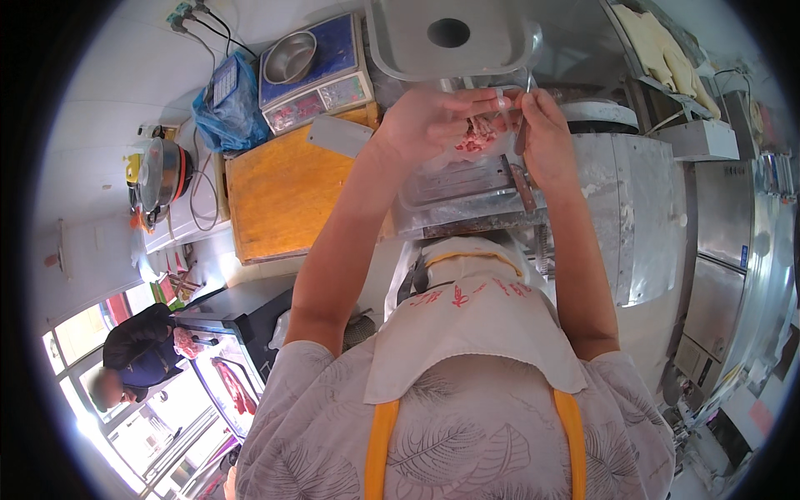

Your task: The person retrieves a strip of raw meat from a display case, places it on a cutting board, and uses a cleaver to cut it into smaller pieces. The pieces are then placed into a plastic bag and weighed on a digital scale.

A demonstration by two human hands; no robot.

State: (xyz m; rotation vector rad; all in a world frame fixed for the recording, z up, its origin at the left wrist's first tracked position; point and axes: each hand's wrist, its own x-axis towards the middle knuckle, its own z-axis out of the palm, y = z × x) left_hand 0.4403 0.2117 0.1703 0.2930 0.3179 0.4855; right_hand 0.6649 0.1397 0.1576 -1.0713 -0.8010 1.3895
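My left hand (425, 125) reaches over a mound of raw chopped meat (478, 136) that sits in what looks like clear plastic. A pale translucent strip (502, 103) shows at its fingertips; whether they grip it is unclear. My right hand (547, 134) is closed around a slim metal utensil (530, 78), perhaps a long spoon, its far end beside the steel pan. The fingertips of both hands nearly meet above the meat. Just below lies a metal tray (450, 187), with a brown-handled tool (522, 186) across its right side.
A steel pan (400, 50) with a dark round opening stands ahead. To the left are a wooden board (287, 200), a flat scraper (339, 135) and a scale (319, 103) bearing a metal bowl (290, 57). A person (140, 356) stands beyond a display case. Metal cabinets (719, 250) line the right.
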